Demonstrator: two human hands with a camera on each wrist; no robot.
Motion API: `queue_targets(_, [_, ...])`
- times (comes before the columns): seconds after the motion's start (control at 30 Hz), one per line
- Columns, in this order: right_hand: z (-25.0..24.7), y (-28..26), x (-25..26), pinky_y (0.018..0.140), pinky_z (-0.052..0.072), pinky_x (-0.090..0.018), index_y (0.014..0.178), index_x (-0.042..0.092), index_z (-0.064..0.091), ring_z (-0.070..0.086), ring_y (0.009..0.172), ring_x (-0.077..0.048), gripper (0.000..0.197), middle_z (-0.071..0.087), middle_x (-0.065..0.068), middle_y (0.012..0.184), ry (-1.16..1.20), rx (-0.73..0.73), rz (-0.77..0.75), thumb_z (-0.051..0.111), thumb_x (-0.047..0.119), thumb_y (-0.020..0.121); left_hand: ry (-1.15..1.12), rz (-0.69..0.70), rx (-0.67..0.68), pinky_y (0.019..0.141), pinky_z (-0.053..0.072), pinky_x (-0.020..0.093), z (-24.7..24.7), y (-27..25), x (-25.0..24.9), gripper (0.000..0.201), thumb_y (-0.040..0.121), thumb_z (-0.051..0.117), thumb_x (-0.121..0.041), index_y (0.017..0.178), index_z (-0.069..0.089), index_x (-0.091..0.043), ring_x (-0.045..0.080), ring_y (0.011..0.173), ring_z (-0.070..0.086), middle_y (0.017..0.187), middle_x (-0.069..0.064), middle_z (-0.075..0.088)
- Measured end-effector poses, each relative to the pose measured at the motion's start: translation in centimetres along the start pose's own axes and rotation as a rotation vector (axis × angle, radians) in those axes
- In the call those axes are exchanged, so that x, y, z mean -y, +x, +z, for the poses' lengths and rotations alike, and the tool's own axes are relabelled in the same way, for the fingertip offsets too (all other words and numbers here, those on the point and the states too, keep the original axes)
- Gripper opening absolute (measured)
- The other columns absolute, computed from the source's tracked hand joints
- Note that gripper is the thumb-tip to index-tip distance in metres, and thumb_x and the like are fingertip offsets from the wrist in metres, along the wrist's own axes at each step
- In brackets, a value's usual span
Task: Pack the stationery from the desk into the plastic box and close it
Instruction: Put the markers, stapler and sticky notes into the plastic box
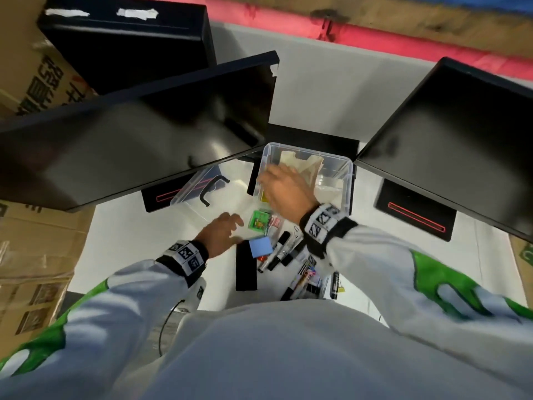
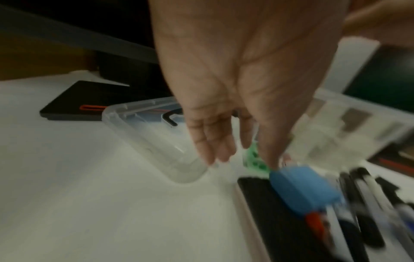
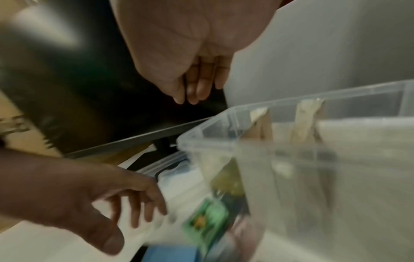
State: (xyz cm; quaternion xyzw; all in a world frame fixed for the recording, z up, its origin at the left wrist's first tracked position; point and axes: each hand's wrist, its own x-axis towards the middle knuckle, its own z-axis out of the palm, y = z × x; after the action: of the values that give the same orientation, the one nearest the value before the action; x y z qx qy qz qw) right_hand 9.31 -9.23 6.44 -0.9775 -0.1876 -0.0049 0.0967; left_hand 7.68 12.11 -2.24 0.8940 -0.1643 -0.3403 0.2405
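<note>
While too blurred to read, printed with a small picture: green packet (image 1: 259,223), just beyond left hand (image 1: 219,234), fingers loose, holding nothing. Blue sticky-note pad (image 1: 261,247) and black markers (image 1: 279,249) between both wrists. Right hand (image 1: 284,189) over clear plastic box (image 1: 347,180), grip impossible to tell. Lid (image 1: 192,194) beyond left hand, on white desk (image 1: 138,249). Cardboard cartons (image 1: 34,272) leftward.

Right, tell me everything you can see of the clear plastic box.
The clear plastic box is a see-through rectangular tub with rounded corners and a thickened rim. It stands upright and open on the white desk, between the monitor stands; its lid, with a black handle, lies apart to its left. Inside, beige paper-like pieces lean on the far wall and something yellow sits at the near left. The right hand hovers over its left rim; contact is unclear.
</note>
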Motion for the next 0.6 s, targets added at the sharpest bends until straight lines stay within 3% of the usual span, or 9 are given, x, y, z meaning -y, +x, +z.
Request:
queue_targets(0.07, [2.1, -2.9, 1.8, 0.077, 0.055, -0.039, 0.102, 0.010, 0.064, 0.062, 0.087, -0.024, 0.018, 0.063, -0.007, 0.098, 0.121, 0.058, -0.088, 0.061, 0.005, 0.085, 0.176, -0.041, 0.182, 0.101, 0.044, 0.046, 2.0, -0.7, 0.2, 0.082, 0.076, 0.077, -0.042, 0.142, 0.035, -0.017, 0.032, 0.118, 0.047, 0.126, 0.012, 0.043])
queue_targets(0.13, [4.8, -5.0, 3.1, 0.079, 0.054, -0.045, 0.113, 0.010, 0.060, 0.060, 0.096, -0.031, 0.028, 0.059, -0.012, 0.109, 0.171, 0.294, -0.071, 0.062, 0.010, 0.085, 0.318, -0.056, 0.188, 0.098, 0.043, 0.047, 3.9, -1.1, -0.4, 0.101, 0.063, 0.080, -0.052, 0.144, 0.028, -0.019, 0.034, 0.119, 0.041, 0.130, 0.012, 0.037])
queue_targets(0.2, [7.3, -6.5, 3.4, 0.091, 0.050, -0.047, 0.135, 0.014, 0.048, 0.052, 0.116, -0.036, 0.050, 0.047, -0.017, 0.133, 0.185, 0.523, 0.032, 0.063, 0.021, 0.087, 0.381, -0.069, 0.114, 0.094, 0.043, 0.044, 5.2, -1.1, -1.2, 0.102, 0.057, 0.082, -0.053, 0.138, 0.032, -0.018, 0.033, 0.115, 0.041, 0.127, 0.011, 0.037])
queue_targets(0.3, [8.9, -7.8, 3.0, 0.094, 0.046, -0.047, 0.143, 0.014, 0.039, 0.046, 0.125, -0.038, 0.059, 0.036, -0.019, 0.146, 0.126, 0.578, 0.076, 0.062, 0.020, 0.089, 0.387, -0.119, 0.072, 0.092, 0.042, 0.043, 5.6, -0.6, -1.4, 0.099, 0.054, 0.084, -0.053, 0.129, 0.035, -0.012, 0.033, 0.113, 0.042, 0.125, 0.011, 0.038])
queue_targets(0.37, [9.2, -8.5, 2.5, 0.089, 0.046, -0.046, 0.138, 0.008, 0.042, 0.049, 0.119, -0.038, 0.053, 0.040, -0.021, 0.141, 0.094, 0.549, 0.066, 0.060, 0.014, 0.088, 0.376, -0.160, 0.082, 0.092, 0.042, 0.043, 5.5, -0.5, -1.1, 0.098, 0.054, 0.086, -0.051, 0.127, 0.035, -0.010, 0.034, 0.114, 0.042, 0.125, 0.012, 0.038])
queue_targets(0.5, [9.1, -9.9, 0.9, 0.083, 0.049, -0.044, 0.130, 0.005, 0.044, 0.055, 0.109, -0.037, 0.048, 0.050, -0.017, 0.125, 0.225, 0.486, 0.154, 0.059, 0.022, 0.087, 0.185, -0.180, 0.045, 0.089, 0.042, 0.042, 5.0, -0.5, -0.4, 0.081, 0.062, 0.087, -0.036, 0.118, 0.036, -0.010, 0.034, 0.108, 0.050, 0.111, 0.010, 0.049])
queue_targets(0.6, [8.4, -10.7, -0.1, 0.073, 0.047, -0.038, 0.124, 0.004, 0.043, 0.058, 0.101, -0.036, 0.043, 0.052, -0.016, 0.118, 0.328, 0.433, 0.256, 0.057, 0.023, 0.088, 0.113, -0.176, 0.048, 0.088, 0.041, 0.041, 4.7, -0.7, -0.2, 0.073, 0.068, 0.084, -0.030, 0.123, 0.039, -0.016, 0.034, 0.107, 0.053, 0.108, 0.010, 0.055])
